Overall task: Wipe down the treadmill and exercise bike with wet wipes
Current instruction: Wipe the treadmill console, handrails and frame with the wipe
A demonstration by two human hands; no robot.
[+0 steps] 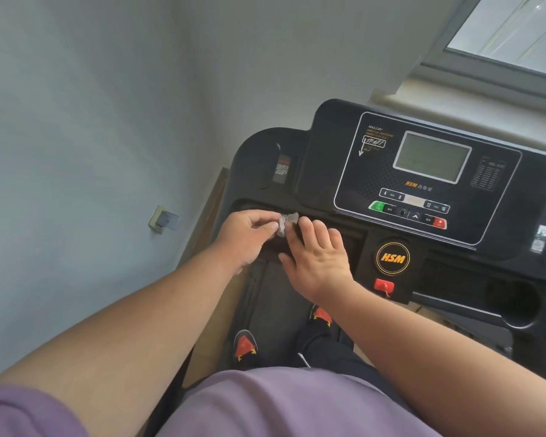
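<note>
I stand on a black treadmill (328,146) and look down at its console with a grey screen (431,157) and button row. A small crumpled grey-white wet wipe (286,223) sits over the left tray of the console. My left hand (248,236) pinches the wipe between thumb and fingers. My right hand (320,258) meets it from the right, fingertips on the wipe; how firmly they hold it is hidden. The exercise bike is not in view.
A grey wall with a socket (164,219) runs along the left, close to the treadmill. A window (514,29) is at the top right. A red safety key (384,286) and a cup holder (514,299) sit on the console. My shoes (246,346) stand on the belt.
</note>
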